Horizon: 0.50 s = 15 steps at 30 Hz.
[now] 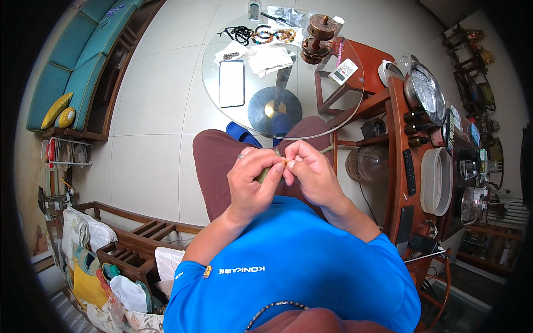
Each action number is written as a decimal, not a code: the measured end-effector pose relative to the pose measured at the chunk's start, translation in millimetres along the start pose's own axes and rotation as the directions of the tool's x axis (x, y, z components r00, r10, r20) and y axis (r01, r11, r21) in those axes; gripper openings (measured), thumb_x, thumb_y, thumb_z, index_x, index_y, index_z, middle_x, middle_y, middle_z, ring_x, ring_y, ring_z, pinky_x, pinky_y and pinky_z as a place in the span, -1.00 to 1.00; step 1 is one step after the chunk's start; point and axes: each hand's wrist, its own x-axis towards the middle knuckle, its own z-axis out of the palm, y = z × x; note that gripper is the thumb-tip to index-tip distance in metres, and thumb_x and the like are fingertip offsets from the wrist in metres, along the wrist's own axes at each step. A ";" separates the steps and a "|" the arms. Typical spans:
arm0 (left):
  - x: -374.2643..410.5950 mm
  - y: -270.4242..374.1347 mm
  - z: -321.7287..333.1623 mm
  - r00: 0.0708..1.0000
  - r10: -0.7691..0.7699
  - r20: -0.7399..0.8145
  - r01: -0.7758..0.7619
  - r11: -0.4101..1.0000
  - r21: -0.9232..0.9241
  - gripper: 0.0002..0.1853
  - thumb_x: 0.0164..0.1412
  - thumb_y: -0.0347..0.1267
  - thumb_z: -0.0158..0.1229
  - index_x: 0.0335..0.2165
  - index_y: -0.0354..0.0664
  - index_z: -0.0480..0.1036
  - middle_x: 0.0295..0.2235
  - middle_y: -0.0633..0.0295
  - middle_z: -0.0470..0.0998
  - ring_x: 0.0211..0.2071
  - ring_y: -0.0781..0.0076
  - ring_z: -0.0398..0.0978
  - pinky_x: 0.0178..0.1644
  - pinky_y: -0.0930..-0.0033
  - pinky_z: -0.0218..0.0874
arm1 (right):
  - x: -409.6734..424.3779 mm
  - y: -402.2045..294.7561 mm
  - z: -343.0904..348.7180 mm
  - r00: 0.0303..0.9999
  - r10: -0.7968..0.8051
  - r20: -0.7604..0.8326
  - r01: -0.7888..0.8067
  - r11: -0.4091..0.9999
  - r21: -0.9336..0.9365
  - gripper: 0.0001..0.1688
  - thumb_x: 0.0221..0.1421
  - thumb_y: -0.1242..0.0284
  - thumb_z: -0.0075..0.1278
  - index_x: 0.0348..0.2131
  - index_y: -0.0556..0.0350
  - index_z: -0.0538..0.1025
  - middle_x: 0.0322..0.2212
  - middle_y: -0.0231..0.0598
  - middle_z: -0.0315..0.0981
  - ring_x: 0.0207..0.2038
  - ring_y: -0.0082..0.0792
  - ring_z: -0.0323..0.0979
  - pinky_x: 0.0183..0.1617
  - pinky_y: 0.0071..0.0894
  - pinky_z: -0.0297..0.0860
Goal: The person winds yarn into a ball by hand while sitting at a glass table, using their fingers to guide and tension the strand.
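My left hand [254, 177] and my right hand [312, 172] meet above my lap, thumbs and fingertips pinched close together on a thin orange strand [285, 162]. A green item [263, 175], its kind unclear, is partly hidden in my left palm. Beyond my right hand a green cord [327, 149] sticks out. Farther off, the round glass table [212, 95] holds a phone [232, 83], white tissues [270, 58], black beads [238, 34], colourful bead bracelets [263, 35], an ornate copper-coloured prayer wheel [322, 28] and a white remote control [344, 71].
At the right stands a wooden table [395, 145] with a metal bowl [424, 93], a white oval tub [436, 182], small dark bottles [416, 128] and a black remote [409, 172]. A teal sofa [75, 62] is at the upper left; a wooden bench frame [154, 231] lies lower left.
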 end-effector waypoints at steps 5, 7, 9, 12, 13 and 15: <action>3.7 0.1 -1.3 1.000 -0.018 0.017 0.018 1.000 0.012 -0.92 -0.05 -0.53 0.25 -0.46 -0.28 0.55 -0.45 0.13 0.56 -0.44 0.30 0.46 -0.32 0.38 0.25 | -0.6 1.8 -0.7 1.000 -0.024 0.015 0.023 0.998 0.060 -0.93 0.17 0.53 -0.22 -0.34 0.18 0.30 -0.54 -0.38 0.33 -0.46 -0.67 0.29 -0.35 -0.64 0.27; 3.2 -0.7 -1.3 0.999 -0.028 0.015 0.028 1.000 0.003 -0.91 -0.04 -0.53 0.25 -0.45 -0.27 0.55 -0.45 0.13 0.56 -0.44 0.32 0.46 -0.32 0.39 0.25 | -1.0 6.3 -2.0 0.998 -0.046 0.032 0.043 0.994 0.098 -0.92 0.20 0.52 -0.22 -0.32 0.19 0.29 -0.52 -0.37 0.33 -0.43 -0.66 0.30 -0.33 -0.64 0.28; 2.8 -1.0 -1.8 0.999 -0.035 0.027 0.035 0.999 -0.010 -0.90 -0.03 -0.52 0.25 -0.43 -0.28 0.56 -0.44 0.14 0.56 -0.43 0.33 0.47 -0.32 0.40 0.26 | -1.2 8.9 -2.4 0.998 -0.059 0.032 0.054 0.989 0.139 -0.91 0.22 0.51 -0.21 -0.30 0.19 0.30 -0.51 -0.37 0.32 -0.42 -0.66 0.31 -0.31 -0.64 0.28; 2.7 -1.4 -1.4 0.997 -0.065 0.042 0.066 0.997 -0.030 -0.87 -0.02 -0.51 0.25 -0.40 -0.30 0.56 -0.41 0.13 0.56 -0.40 0.34 0.48 -0.29 0.41 0.28 | -0.1 9.7 -3.0 0.999 -0.040 0.001 0.039 0.977 0.212 -0.89 0.23 0.48 -0.19 -0.29 0.18 0.31 -0.52 -0.39 0.32 -0.44 -0.65 0.30 -0.31 -0.63 0.27; 3.1 -1.6 -1.0 0.996 -0.077 0.046 0.078 0.996 -0.037 -0.86 -0.02 -0.50 0.25 -0.39 -0.30 0.56 -0.41 0.12 0.56 -0.39 0.34 0.49 -0.27 0.41 0.29 | 1.3 9.0 -4.5 1.000 -0.019 -0.014 0.022 0.971 0.240 -0.89 0.23 0.48 -0.18 -0.29 0.17 0.32 -0.53 -0.39 0.33 -0.45 -0.64 0.30 -0.32 -0.64 0.26; 2.2 -1.7 -2.0 0.987 -0.158 0.033 0.159 0.986 -0.058 -0.85 0.00 -0.50 0.23 -0.37 -0.31 0.56 -0.39 0.11 0.56 -0.37 0.32 0.50 -0.24 0.40 0.30 | 7.1 10.2 -10.7 0.998 0.054 -0.037 -0.038 0.944 0.328 -0.90 0.22 0.48 -0.15 -0.30 0.15 0.34 -0.54 -0.40 0.33 -0.46 -0.63 0.30 -0.34 -0.64 0.24</action>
